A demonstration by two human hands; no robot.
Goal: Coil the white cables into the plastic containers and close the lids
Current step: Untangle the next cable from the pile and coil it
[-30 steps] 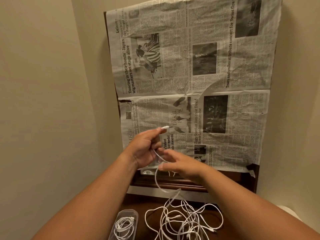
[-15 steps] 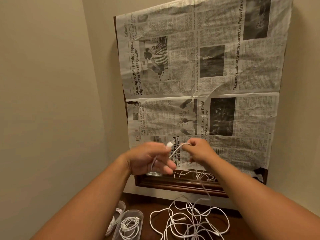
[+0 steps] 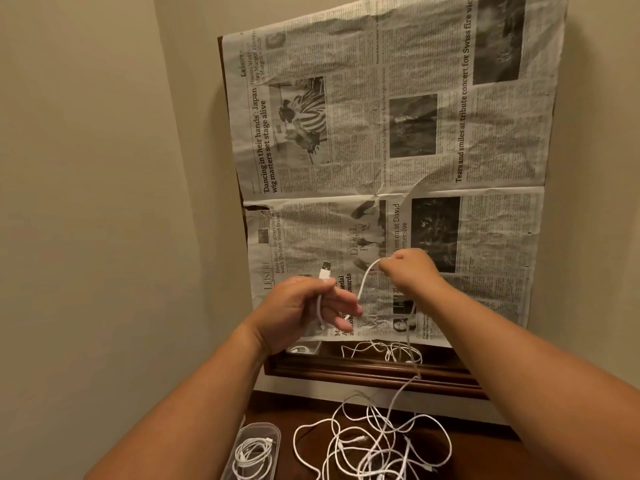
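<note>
Left hand (image 3: 304,306) closed on the cable (image 3: 363,282), pinching just below the plug (image 3: 325,270); the plug pokes up clear so I keep track of the end. Right hand (image 3: 408,271) pinches the same cable further along, raised to draw a loop for coiling. Slack trails down to the tangle (image 3: 374,441) on the table (image 3: 304,410). The container (image 3: 254,452) beside it holds a coil.

Crinkled matt newspaper (image 3: 398,161); glossy wood frame (image 3: 363,370) (polished); clear plastic container (image 3: 254,452).

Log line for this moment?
left hand grips cable below plug | right hand pinches cable | container holds coil | pile tangled
</note>
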